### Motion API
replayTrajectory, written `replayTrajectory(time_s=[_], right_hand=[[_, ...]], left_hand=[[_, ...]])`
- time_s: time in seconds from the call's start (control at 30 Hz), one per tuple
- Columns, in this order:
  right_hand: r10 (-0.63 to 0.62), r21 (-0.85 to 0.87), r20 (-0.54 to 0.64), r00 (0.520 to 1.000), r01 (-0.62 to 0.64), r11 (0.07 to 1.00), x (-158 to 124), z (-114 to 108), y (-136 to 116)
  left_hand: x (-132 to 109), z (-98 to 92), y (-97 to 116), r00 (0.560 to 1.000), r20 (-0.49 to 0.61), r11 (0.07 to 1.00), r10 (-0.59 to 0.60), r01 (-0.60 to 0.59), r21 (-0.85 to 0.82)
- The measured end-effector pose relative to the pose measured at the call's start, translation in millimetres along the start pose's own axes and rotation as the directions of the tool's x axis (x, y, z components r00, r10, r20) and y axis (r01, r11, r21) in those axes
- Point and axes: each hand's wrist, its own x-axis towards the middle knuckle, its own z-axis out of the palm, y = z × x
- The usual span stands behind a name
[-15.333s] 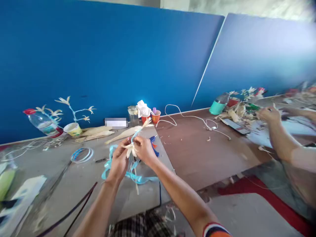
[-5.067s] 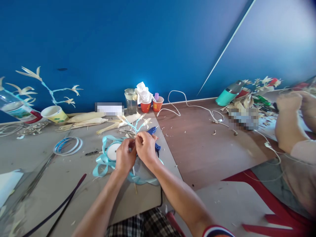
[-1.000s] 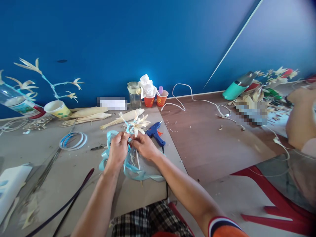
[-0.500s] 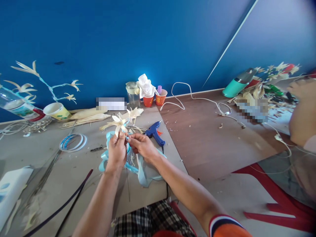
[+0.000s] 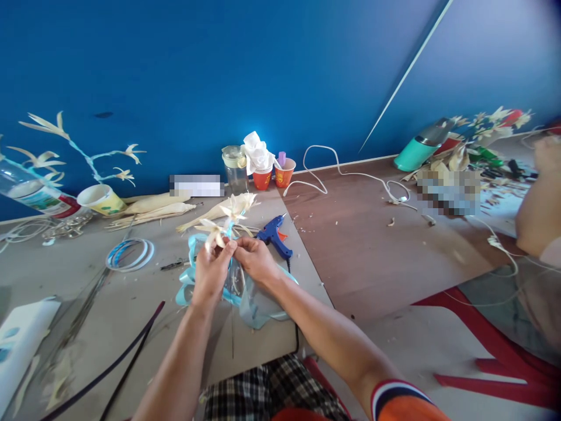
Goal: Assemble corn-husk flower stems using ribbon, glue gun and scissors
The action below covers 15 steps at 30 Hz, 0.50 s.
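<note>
Spray (image 5: 230,228): between the hands, its pale blooms just above the fingertips
Left hand (image 5: 211,273): pinched on the spray's stem
Right hand (image 5: 258,261): fingertips meeting the left thumb; exact grip hidden
Ribbon (image 5: 254,314): loose below both
Glue gun (image 5: 276,235): just beyond the right hand

The orange sleeve (image 5: 409,405) has striped trim (image 5: 391,391)

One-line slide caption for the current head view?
Left hand holds a spray of pale flowers, right hand at its blue stem, above loose blue ribbon, a blue glue gun lying nearby.
</note>
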Motion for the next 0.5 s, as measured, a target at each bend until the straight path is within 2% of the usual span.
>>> replayTrajectory(time_s=[0.07,0.13,0.3,0.4,0.5], right_hand=[[-0.020,-0.076,-0.016,1.000,0.019,0.997,0,0,-1],[0.003,-0.059,0.001,1.000,-0.003,0.998,0,-1,-2],[0.136,0.131,0.181,0.974,-0.161,0.978,0,-3,-1],[0.123,0.165,0.224,0.967,-0.162,0.973,1,-5,1],[0.118,0.191,0.257,0.959,-0.170,0.967,0,-6,2]], left_hand=[[2,-3.1,-2,0.999,-0.026,0.997,0.021,-0.019,0.077],[4,-4.5,-4,0.999,-0.036,0.996,0.020,-0.017,0.082],[3,-1.2,1,0.995,-0.039,0.977,-0.086,0.077,-0.201],[2,1.1,7,0.993,-0.051,0.954,-0.103,0.084,-0.288],[2,0.1,9,0.994,0.006,0.943,-0.109,0.105,-0.315]])
